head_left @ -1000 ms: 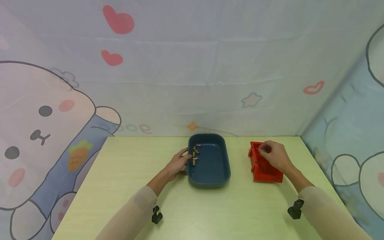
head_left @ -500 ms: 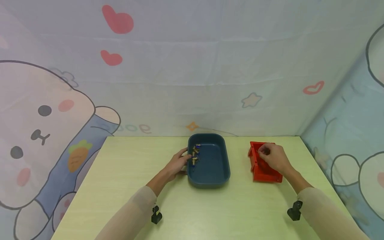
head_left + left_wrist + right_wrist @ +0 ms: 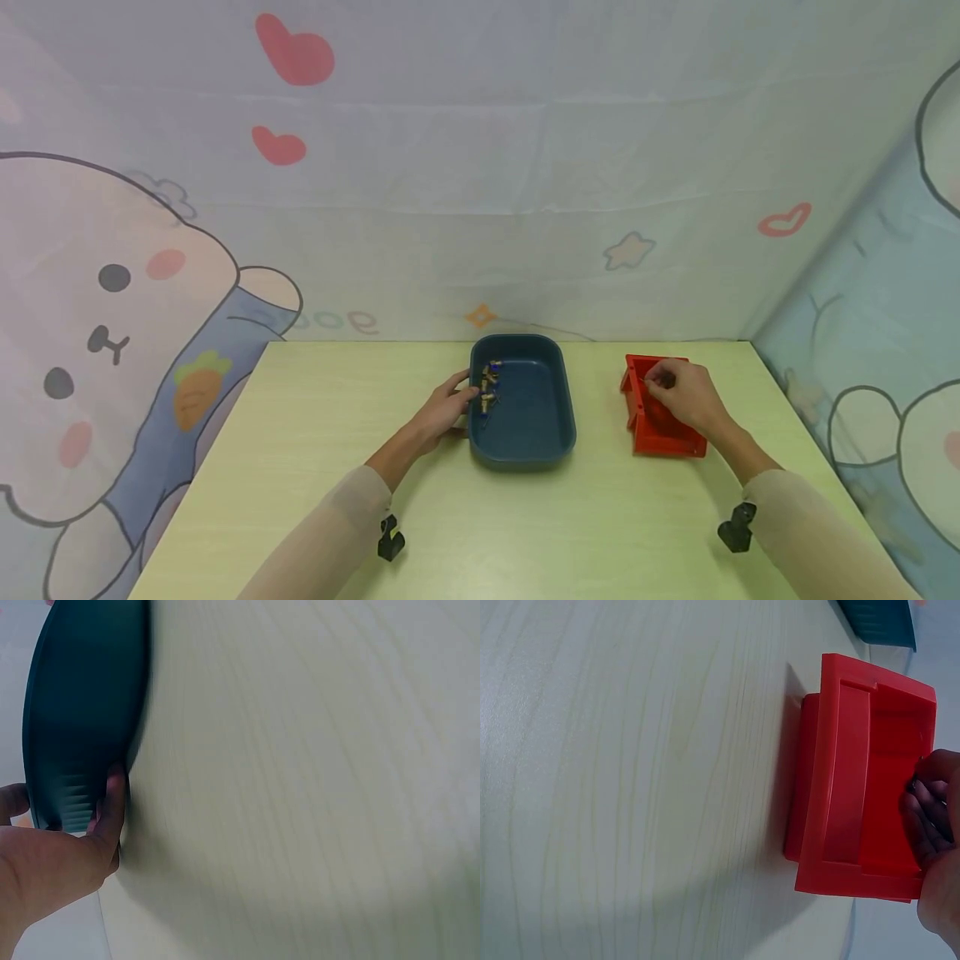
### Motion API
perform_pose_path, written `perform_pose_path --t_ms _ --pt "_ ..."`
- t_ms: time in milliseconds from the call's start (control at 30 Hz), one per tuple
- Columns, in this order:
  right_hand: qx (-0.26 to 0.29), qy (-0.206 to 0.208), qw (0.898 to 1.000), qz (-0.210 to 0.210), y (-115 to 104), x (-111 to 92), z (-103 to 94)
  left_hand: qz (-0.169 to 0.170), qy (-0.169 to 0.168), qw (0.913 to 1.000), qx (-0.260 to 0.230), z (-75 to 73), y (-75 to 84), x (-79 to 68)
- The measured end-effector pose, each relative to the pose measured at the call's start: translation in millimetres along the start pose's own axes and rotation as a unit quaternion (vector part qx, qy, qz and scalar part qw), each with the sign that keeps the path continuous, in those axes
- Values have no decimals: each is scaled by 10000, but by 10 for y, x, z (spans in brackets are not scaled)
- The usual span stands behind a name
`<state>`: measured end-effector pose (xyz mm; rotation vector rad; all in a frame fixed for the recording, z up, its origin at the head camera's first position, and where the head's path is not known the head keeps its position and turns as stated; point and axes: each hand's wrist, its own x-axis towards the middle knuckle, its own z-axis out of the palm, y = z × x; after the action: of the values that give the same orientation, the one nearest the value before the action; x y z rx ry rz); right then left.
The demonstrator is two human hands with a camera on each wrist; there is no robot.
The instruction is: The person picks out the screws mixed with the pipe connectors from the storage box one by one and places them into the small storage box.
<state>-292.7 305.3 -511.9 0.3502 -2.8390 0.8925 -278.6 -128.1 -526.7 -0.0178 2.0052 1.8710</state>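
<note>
A dark blue plastic basin (image 3: 536, 417) stands at the middle of the table. My left hand (image 3: 444, 410) holds its left side, thumb over the rim and fingers along the outer wall, as the left wrist view also shows. Several small brass-coloured pieces with blue parts (image 3: 486, 396) lie along the basin's left inside. To the right is a red plastic bin (image 3: 671, 442). Over its inside, my right hand (image 3: 686, 393) pinches a small thin piece (image 3: 913, 783) between thumb and fingertips. It looks dark in the right wrist view; its kind is too small to tell.
The pale wood-grain table (image 3: 517, 533) ends at a printed cloth backdrop (image 3: 450, 250) close behind both containers. Black wrist mounts (image 3: 737, 527) hang from the sleeves. A strip of tabletop separates basin and bin.
My right hand has dipped very slightly over the red bin since a second ago, still pinching. The left hand and the basin stay in place.
</note>
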Motion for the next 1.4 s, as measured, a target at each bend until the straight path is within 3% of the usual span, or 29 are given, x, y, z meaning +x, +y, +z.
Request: perform_pose_path --t_ms 1400 --pt "181 -67 9997 163 -4 0 -38 11 74 9999 77 7 -26 -12"
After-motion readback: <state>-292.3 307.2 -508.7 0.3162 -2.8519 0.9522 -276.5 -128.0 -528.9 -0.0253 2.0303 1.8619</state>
